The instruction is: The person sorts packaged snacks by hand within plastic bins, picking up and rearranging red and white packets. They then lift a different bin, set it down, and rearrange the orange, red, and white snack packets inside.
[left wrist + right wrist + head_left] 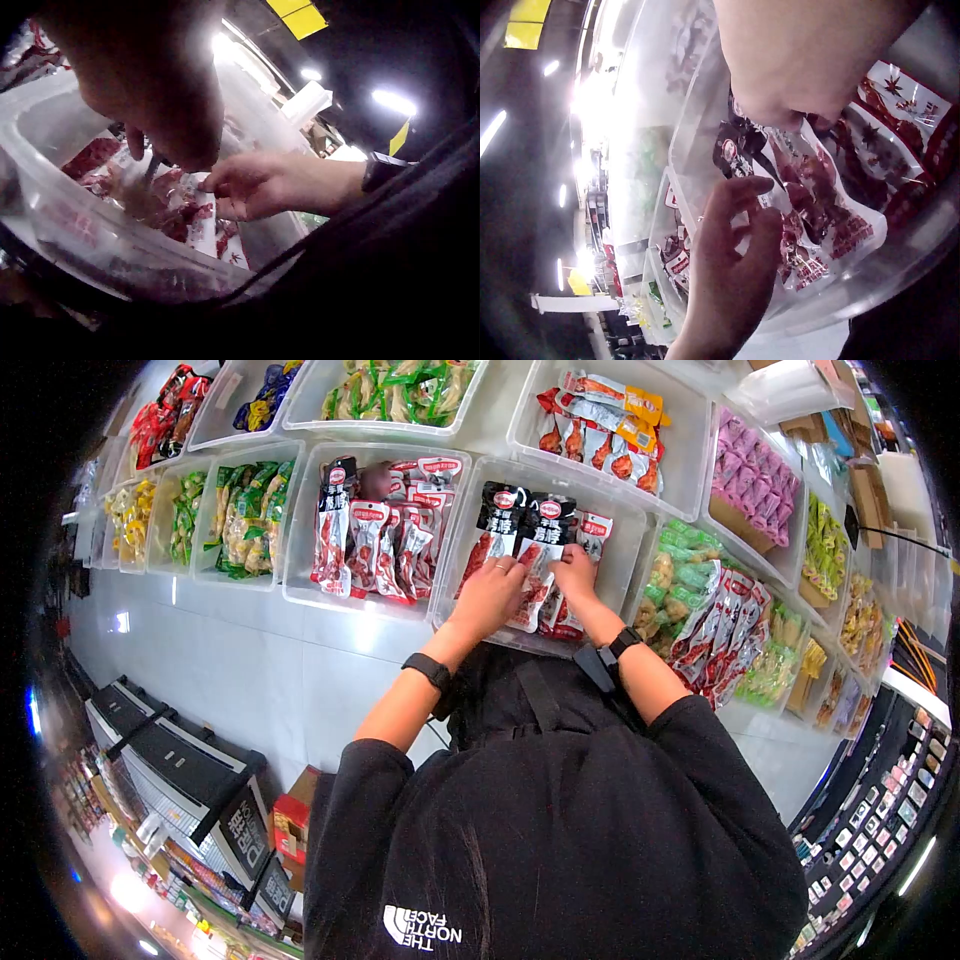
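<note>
Pale tiled floor (250, 635) bore clear bin (623, 548) of black-topped packets (538, 572) — red-packet bin (300, 560) just left of it, green-packet bin (240, 584) farther left.

Middle pouch: glossy plastic, black top with pale lettering, white-and-red lower part (541, 555). Sealed, lying lengthwise, black end away from the person, slightly slanted. Left hand (492, 595) pinches its left edge, right hand (578, 574) its right edge. Left neighbour: matching black-topped red-and-white pouch (493, 532), just beside. Right neighbour: white-and-red pouch with meat print (593, 538). All inside a clear rectangular plastic bin (622, 550), more pouches underneath.
</note>
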Available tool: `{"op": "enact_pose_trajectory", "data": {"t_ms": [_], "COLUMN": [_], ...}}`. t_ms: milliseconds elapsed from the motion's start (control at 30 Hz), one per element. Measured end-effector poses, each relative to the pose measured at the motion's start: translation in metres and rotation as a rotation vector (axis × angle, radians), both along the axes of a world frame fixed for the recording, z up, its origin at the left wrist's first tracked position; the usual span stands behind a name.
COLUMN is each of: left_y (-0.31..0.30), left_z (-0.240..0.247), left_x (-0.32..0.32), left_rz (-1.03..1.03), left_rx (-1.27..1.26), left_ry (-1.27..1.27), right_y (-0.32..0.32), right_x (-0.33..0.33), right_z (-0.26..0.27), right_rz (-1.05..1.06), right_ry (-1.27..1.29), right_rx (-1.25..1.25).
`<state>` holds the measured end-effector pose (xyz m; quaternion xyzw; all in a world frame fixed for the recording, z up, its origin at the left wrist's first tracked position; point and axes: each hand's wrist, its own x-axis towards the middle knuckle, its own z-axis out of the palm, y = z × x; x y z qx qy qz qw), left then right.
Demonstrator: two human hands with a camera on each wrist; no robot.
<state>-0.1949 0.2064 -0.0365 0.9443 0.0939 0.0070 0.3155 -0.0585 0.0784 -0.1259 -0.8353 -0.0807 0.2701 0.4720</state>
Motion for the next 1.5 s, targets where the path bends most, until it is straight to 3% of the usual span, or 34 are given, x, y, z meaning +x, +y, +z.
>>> {"op": "enact_pose_trajectory", "data": {"t_ms": [33,100,233,300,567,633,767,1033,1167,1300,1400,1500], "left_y": [0.0,-0.001,-0.01,-0.011,-0.01,-0.009,-0.008,-0.004,-0.008,-0.007,-0.008,-0.008], "left_z": [-0.006,-0.018,-0.029,-0.031,-0.025,-0.026,-0.029,-0.015,-0.026,-0.023,-0.02,-0.019], "left_x": [-0.003,-0.008,-0.013,-0.014,-0.014,-0.015,-0.015,-0.019,-0.017,-0.018,-0.018,-0.018], "left_rz": [-0.003,0.035,0.065,0.082,0.113,0.089,0.093,0.038,0.103,0.074,0.064,0.072], "left_rx": [-0.002,0.233,0.25,0.24,0.167,0.221,0.201,0.134,0.108,0.133,0.157,0.157], "left_ry": [0.002,-0.111,0.022,-0.002,0.027,0.067,0.062,0.071,0.057,0.077,0.086,0.102], "right_y": [0.002,0.006,0.013,0.015,0.014,0.012,0.015,0.015,0.01,0.015,0.016,0.019], "right_x": [-0.002,-0.003,-0.005,-0.006,-0.01,-0.006,-0.008,-0.012,-0.012,-0.016,-0.019,-0.024], "right_z": [-0.005,-0.012,-0.005,0.012,0.007,-0.009,0.002,0.001,0.001,0.003,0.001,0.006], "right_rz": [0.021,0.04,0.053,0.079,0.017,0.089,0.081,-0.077,0.032,0.057,0.047,-0.034], "right_ry": [-0.051,-0.102,-0.184,-0.204,-0.28,-0.332,-0.274,-0.362,-0.341,-0.256,-0.36,-0.277], "right_rx": [-0.016,-0.031,-0.044,-0.095,-0.132,-0.17,-0.161,-0.201,-0.128,-0.217,-0.246,-0.236]}}
